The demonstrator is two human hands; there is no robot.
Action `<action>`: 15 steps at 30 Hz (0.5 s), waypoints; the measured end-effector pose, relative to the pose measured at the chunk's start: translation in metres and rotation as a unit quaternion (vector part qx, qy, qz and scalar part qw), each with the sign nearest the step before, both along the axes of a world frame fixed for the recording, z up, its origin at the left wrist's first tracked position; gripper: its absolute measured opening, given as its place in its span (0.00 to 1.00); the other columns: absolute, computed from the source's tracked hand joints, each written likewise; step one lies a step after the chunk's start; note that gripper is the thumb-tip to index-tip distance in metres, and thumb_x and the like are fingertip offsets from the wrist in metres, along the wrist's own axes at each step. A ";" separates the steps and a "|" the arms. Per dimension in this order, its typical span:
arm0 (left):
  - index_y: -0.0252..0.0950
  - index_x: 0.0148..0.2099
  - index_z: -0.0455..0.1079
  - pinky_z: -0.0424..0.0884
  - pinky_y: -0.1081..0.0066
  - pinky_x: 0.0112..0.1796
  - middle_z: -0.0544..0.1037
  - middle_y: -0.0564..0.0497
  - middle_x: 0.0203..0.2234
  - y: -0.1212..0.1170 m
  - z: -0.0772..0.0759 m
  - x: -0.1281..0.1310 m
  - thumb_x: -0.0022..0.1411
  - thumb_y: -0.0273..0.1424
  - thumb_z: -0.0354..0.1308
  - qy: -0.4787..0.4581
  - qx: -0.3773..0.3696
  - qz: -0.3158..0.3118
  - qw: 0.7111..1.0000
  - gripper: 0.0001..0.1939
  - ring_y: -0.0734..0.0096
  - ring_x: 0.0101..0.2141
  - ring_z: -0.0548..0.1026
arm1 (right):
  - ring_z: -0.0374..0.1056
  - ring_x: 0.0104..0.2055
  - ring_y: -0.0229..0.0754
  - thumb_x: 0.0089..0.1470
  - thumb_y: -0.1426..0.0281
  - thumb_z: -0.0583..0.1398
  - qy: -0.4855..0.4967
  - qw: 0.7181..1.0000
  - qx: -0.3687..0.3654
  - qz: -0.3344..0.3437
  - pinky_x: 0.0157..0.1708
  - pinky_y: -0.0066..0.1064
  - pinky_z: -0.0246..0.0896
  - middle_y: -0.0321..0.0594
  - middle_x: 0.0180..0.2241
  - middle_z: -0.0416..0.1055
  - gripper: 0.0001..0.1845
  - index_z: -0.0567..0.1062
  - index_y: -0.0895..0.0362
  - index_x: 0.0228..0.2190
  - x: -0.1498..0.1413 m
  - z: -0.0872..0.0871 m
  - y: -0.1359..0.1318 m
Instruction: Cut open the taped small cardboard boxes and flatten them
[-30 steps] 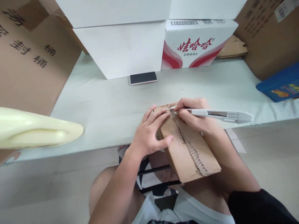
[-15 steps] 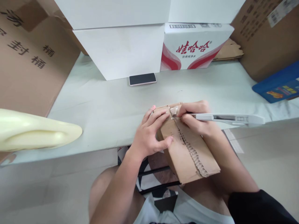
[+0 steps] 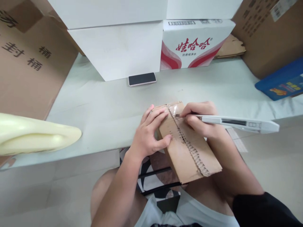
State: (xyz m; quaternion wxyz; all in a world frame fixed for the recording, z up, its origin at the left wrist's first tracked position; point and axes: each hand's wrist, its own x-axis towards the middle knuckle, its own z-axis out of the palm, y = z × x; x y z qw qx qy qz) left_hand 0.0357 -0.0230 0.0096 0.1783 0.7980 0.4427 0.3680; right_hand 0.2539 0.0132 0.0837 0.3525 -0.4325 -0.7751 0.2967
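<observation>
A small brown cardboard box (image 3: 176,154) lies tilted across the table's front edge, partly over my lap. A rough, torn seam with exposed corrugation runs along its top. Clear tape (image 3: 174,110) covers the far end of that seam. My left hand (image 3: 152,132) steadies the box from the left, fingers spread over its far corner and thumb on the top face. In my right hand (image 3: 201,118) is a white utility knife (image 3: 241,123), pinched near its front. Its tip meets the taped end of the box, while its handle points right.
Behind the box, a phone (image 3: 142,79) lies on the pale table cover (image 3: 106,107). White cartons (image 3: 123,50) stand at the back. Large brown cartons (image 3: 28,72) flank both sides. A pale yellow object (image 3: 40,134) juts in from the left; a blue package (image 3: 279,82) sits at right.
The knife's tip has shifted slightly right against the box, and its handle has swung a little toward me. My left hand keeps its place on the box. The view has shifted slightly.
</observation>
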 end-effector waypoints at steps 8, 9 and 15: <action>0.44 0.65 0.64 0.50 0.40 0.71 0.69 0.45 0.64 -0.007 0.003 0.010 0.61 0.38 0.58 0.012 0.014 0.007 1.000 0.30 0.46 0.69 0.60 | 0.63 0.22 0.38 0.52 0.67 0.59 0.066 0.996 -0.049 -0.039 0.25 0.32 0.57 0.31 0.22 0.70 0.06 0.70 0.52 0.35 0.002 -0.003 -0.008; 0.43 0.65 0.65 0.50 0.40 0.71 0.68 0.45 0.64 -0.010 0.004 0.014 0.61 0.38 0.58 0.017 0.013 0.015 1.000 0.30 0.45 0.70 0.59 | 0.62 0.22 0.37 0.52 0.66 0.59 0.057 0.996 -0.058 -0.030 0.25 0.32 0.57 0.32 0.22 0.70 0.06 0.69 0.52 0.34 0.001 -0.003 -0.008; 0.43 0.63 0.69 0.51 0.41 0.71 0.65 0.45 0.65 -0.020 0.009 0.024 0.62 0.34 0.56 0.026 0.002 0.035 0.999 0.27 0.43 0.71 0.56 | 0.58 0.22 0.36 0.49 0.68 0.57 -0.035 0.998 -0.046 -0.035 0.24 0.31 0.52 0.32 0.21 0.67 0.03 0.67 0.53 0.29 -0.004 -0.003 -0.003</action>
